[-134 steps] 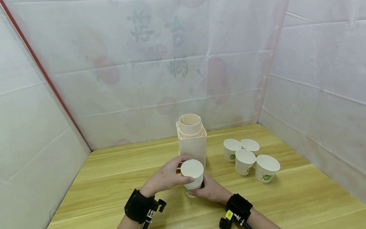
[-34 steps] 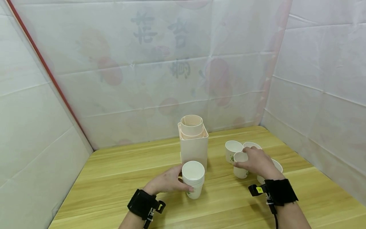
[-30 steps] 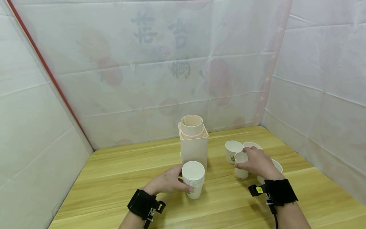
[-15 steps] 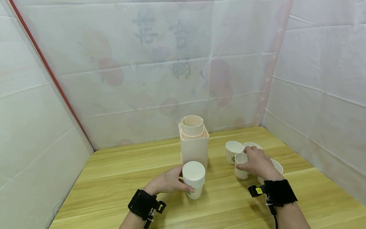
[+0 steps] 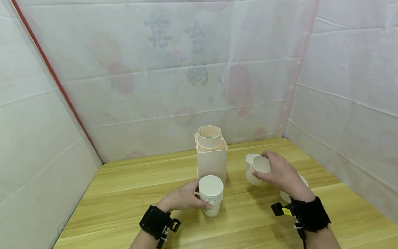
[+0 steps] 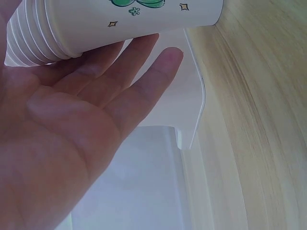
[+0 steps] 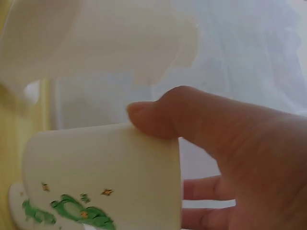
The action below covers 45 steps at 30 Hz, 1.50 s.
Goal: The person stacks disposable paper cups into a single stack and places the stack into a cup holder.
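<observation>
My left hand [image 5: 180, 199] curls its fingers and thumb round a stack of nested white paper cups [image 5: 211, 188] standing on the table. Close up in the left wrist view, the stack [image 6: 134, 21] shows layered rims and a green print. My right hand [image 5: 283, 174] pinches a single paper cup [image 5: 259, 167] by its rim; the cup leans with its mouth toward the hand. Thumb on the outside, the right wrist view shows this cup [image 7: 105, 177] side-on. One more cup [image 5: 250, 158] stands just behind it, another [image 5: 284, 196] partly under my right wrist.
A pale square holder [image 5: 211, 166] with a round tube [image 5: 209, 136] in its top stands behind the stack. White sheeting [image 5: 174, 86] walls in the wooden table [image 5: 140, 186] at the back and sides. The right hand hides part of the cup group.
Over the last half second my right hand has raised and tilted its cup, shifting it slightly left. Earlier, that hand was at the stack beside my left, which still holds it.
</observation>
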Available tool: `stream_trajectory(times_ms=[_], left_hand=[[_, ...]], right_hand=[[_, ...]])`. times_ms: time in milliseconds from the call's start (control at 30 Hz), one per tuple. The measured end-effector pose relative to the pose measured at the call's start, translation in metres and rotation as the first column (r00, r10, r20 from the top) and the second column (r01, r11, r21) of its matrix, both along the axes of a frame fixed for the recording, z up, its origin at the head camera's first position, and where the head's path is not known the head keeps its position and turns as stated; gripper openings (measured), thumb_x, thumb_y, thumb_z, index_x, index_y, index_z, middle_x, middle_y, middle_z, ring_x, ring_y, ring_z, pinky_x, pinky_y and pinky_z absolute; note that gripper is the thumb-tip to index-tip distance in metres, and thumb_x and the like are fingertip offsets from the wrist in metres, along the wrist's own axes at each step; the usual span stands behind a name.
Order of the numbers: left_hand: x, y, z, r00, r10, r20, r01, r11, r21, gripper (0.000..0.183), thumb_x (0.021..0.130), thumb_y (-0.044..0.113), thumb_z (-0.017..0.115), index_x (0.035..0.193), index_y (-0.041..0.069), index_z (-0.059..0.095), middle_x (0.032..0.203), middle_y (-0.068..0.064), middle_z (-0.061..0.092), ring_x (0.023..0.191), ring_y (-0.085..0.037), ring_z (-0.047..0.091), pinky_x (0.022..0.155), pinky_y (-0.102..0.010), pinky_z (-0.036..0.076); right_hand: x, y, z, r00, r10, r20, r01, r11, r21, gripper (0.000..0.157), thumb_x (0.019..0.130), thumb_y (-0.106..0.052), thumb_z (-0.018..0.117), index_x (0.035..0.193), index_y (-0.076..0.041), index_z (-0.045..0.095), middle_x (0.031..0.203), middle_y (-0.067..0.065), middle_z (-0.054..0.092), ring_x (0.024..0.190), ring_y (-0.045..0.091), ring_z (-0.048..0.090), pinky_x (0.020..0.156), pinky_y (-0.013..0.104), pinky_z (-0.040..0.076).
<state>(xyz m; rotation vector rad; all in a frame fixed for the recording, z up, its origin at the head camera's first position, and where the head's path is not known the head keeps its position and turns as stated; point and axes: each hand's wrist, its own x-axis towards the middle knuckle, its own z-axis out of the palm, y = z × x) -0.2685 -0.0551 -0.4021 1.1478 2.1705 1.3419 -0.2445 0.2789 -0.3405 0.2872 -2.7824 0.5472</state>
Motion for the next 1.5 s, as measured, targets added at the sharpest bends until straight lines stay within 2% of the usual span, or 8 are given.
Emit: stream_trajectory(times_ms=[233,467,667,767,867,1033,1233,1500], left_hand=[[-0.001,0.000,0.000,1.000,-0.004,-0.003,0.004,1.000,0.008,0.066,0.075,0.030,0.076,0.129,0.027,0.038,0.119,0.003,0.053,0.104,-0.016,0.051,0.087,-0.036,0.044],[-0.001,0.001,0.000,1.000,-0.001,-0.003,0.001,1.000,0.002,0.066,0.074,0.031,0.076,0.128,0.030,0.039,0.119,0.004,0.053,0.104,-0.015,0.051,0.087,-0.035,0.044],[0.000,0.001,0.000,1.000,-0.003,0.003,0.003,1.000,-0.001,0.066,0.075,0.030,0.076,0.129,0.031,0.038,0.120,0.005,0.053,0.104,-0.015,0.051,0.087,-0.035,0.044],[-0.001,0.001,0.000,1.000,-0.003,0.012,0.003,1.000,-0.005,0.065,0.076,0.029,0.075,0.129,0.031,0.037,0.120,0.005,0.053,0.104,-0.015,0.051,0.086,-0.034,0.044],[-0.001,0.002,0.000,1.000,-0.006,0.019,0.006,1.000,-0.004,0.065,0.076,0.029,0.075,0.129,0.031,0.037,0.119,0.004,0.053,0.103,-0.015,0.052,0.086,-0.034,0.045],[0.000,0.003,0.000,1.000,-0.001,0.027,0.001,1.000,-0.001,0.065,0.076,0.030,0.075,0.128,0.031,0.037,0.118,0.004,0.054,0.102,-0.016,0.052,0.084,-0.033,0.046],[0.001,0.003,0.000,1.000,0.003,0.031,-0.003,1.000,0.002,0.065,0.076,0.030,0.075,0.128,0.032,0.037,0.118,0.004,0.055,0.102,-0.016,0.053,0.083,-0.033,0.047],[0.001,0.004,0.001,1.000,-0.005,0.028,0.005,1.000,0.013,0.067,0.076,0.029,0.074,0.130,0.032,0.034,0.118,0.002,0.054,0.102,-0.016,0.053,0.082,-0.032,0.048]], right_hand=[[0.011,-0.020,0.012,0.980,0.115,-0.160,-0.136,0.983,-0.124,0.067,0.080,-0.053,0.064,0.128,-0.010,0.045,0.124,0.015,0.048,0.111,0.033,0.044,0.086,0.054,0.038],[0.019,-0.045,0.020,0.903,0.253,-0.347,-0.332,0.924,-0.191,0.061,0.079,-0.039,0.071,0.129,-0.015,0.046,0.122,0.004,0.051,0.111,0.019,0.045,0.084,0.044,0.044],[0.024,-0.064,0.021,0.844,0.351,-0.405,-0.468,0.851,-0.238,0.061,0.079,-0.028,0.072,0.132,-0.018,0.043,0.121,-0.003,0.050,0.102,0.013,0.050,0.072,0.035,0.050],[0.025,-0.074,0.020,0.805,0.410,-0.428,-0.541,0.804,-0.248,0.061,0.079,-0.023,0.072,0.132,-0.015,0.043,0.121,-0.001,0.051,0.101,0.015,0.051,0.072,0.035,0.051],[0.027,-0.082,0.018,0.787,0.447,-0.426,-0.575,0.782,-0.242,0.061,0.080,-0.022,0.072,0.133,-0.014,0.042,0.122,0.001,0.052,0.101,0.016,0.052,0.073,0.035,0.051],[0.030,-0.091,0.014,0.780,0.472,-0.410,-0.587,0.779,-0.220,0.064,0.080,-0.026,0.072,0.135,-0.016,0.040,0.126,0.001,0.050,0.108,0.017,0.049,0.081,0.037,0.048],[0.027,-0.098,0.009,0.747,0.512,-0.424,-0.623,0.763,-0.175,0.066,0.079,-0.028,0.073,0.135,-0.017,0.040,0.127,0.002,0.049,0.114,0.018,0.045,0.091,0.038,0.043],[0.025,-0.109,-0.002,0.741,0.535,-0.406,-0.626,0.769,-0.131,0.065,0.080,-0.034,0.071,0.134,-0.013,0.041,0.127,0.002,0.046,0.112,0.019,0.046,0.087,0.037,0.046]])
